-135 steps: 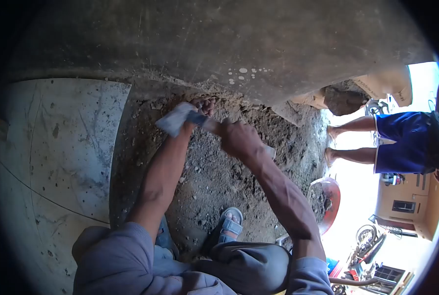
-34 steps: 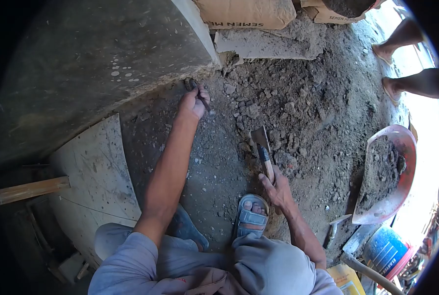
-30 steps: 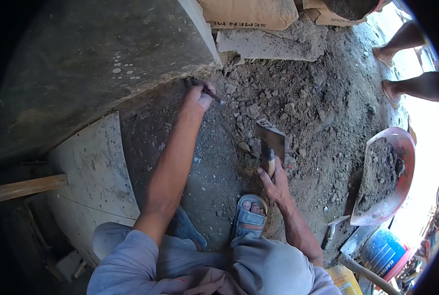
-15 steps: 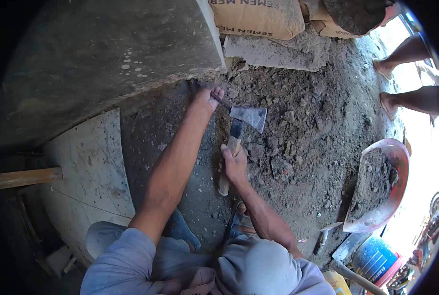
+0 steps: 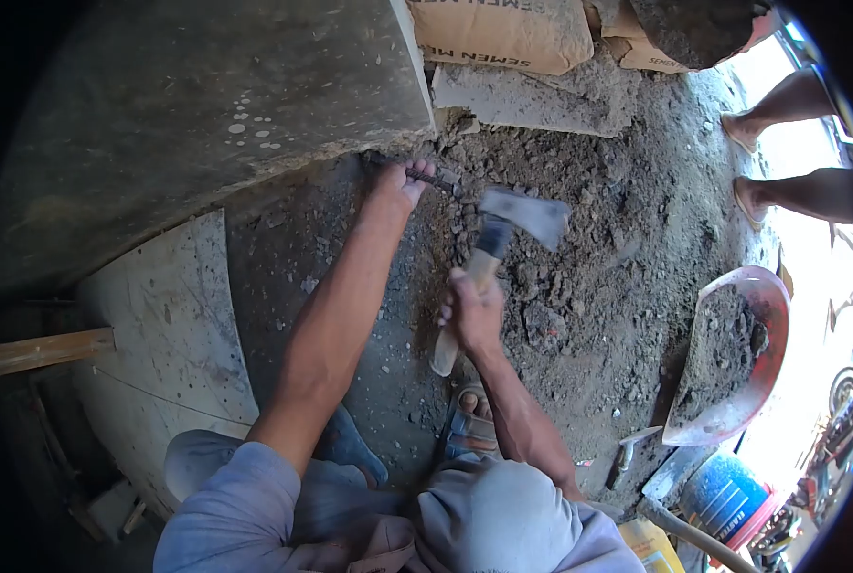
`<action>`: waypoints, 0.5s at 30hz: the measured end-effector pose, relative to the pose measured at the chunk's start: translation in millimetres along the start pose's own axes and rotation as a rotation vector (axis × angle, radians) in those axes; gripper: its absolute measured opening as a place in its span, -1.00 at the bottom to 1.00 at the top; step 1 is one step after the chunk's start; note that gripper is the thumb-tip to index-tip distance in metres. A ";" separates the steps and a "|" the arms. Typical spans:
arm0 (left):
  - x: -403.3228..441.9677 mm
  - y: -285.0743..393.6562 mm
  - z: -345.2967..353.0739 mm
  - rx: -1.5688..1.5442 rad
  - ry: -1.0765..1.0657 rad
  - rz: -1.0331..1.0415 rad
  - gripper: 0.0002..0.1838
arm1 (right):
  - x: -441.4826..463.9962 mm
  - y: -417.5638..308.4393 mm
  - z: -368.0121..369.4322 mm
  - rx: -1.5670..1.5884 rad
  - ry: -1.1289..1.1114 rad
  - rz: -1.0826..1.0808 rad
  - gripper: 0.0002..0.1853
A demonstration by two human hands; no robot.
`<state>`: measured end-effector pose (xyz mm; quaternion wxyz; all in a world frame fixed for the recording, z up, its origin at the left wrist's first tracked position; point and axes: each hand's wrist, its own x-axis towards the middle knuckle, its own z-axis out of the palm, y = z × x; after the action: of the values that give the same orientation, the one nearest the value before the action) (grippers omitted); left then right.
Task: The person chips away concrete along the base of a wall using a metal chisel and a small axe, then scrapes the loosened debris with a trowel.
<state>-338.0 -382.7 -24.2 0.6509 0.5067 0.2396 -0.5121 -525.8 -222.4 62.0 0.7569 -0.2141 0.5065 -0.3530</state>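
My left hand (image 5: pixel 405 183) is closed around a dark ridged metal rod (image 5: pixel 432 178) at the foot of the grey wall (image 5: pixel 255 86). The rod's far end is hidden in shadow by the wall's lower edge. My right hand (image 5: pixel 476 310) grips the wooden handle of a hatchet (image 5: pixel 489 250). Its pale metal head, slightly blurred, is just right of the rod's near end, with a small gap between them. Loose soil and rubble (image 5: pixel 579 248) lie beneath both hands.
Cement bags (image 5: pixel 503 33) lie at the top. At the right are a person's legs (image 5: pixel 804 196), a soil-filled red-rimmed container (image 5: pixel 732 353), a trowel (image 5: pixel 627 454) and a blue bucket (image 5: pixel 725 497). A pale board (image 5: pixel 173 306) leans at the left.
Since half a second ago, the hatchet head has moved right, away from the rod's end. Earlier, my right hand held it lower and further right. My left hand keeps the rod by the wall.
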 end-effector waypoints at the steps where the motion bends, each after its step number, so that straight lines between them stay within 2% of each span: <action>1: 0.1 0.8 -1.8 -0.003 0.002 -0.019 -0.85 | -8.7 -5.5 -4.0 0.081 0.061 -0.058 -0.82; 2: 1.6 3.7 0.7 -0.011 -0.003 -0.031 -0.86 | -9.7 -9.5 -3.3 0.074 0.054 -0.061 -0.82; 4: -4.1 5.4 -1.8 0.020 -0.011 -0.019 -0.85 | -15.8 -7.6 -0.8 0.360 0.184 -0.468 -0.81; 6: -6.9 6.9 -3.4 0.050 -0.029 -0.008 -0.85 | -4.2 9.7 7.7 0.401 0.178 -0.508 -0.80; 8: -7.0 7.0 -8.3 0.044 -0.060 -0.031 -0.85 | 10.3 33.5 9.4 -0.160 -0.038 -0.130 -0.81; 9: -9.1 6.6 -13.0 0.047 -0.064 -0.033 -0.85 | 14.9 32.7 11.1 -0.159 -0.102 0.050 -0.81; 10: -11.6 6.1 -21.7 0.113 -0.085 -0.011 -0.85 | 8.0 25.3 9.3 -0.155 -0.098 0.043 -0.81; 12: -11.9 8.0 -45.5 0.172 -0.103 0.012 -0.86 | -16.4 8.4 -4.7 0.054 -0.083 0.230 -0.80; 14: -8.1 8.9 -68.6 0.386 -0.244 0.125 -0.86 | -31.2 5.1 -18.8 0.113 -0.023 0.196 -0.84; 15: -10.0 10.6 -67.6 0.382 -0.243 0.126 -0.86 | -36.9 3.6 -26.9 0.114 0.035 0.158 -0.83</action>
<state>-318.0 -317.7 -36.6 0.5981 0.5691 0.0260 -0.5636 -558.1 -191.4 71.7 0.7844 -0.1239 0.5140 -0.3242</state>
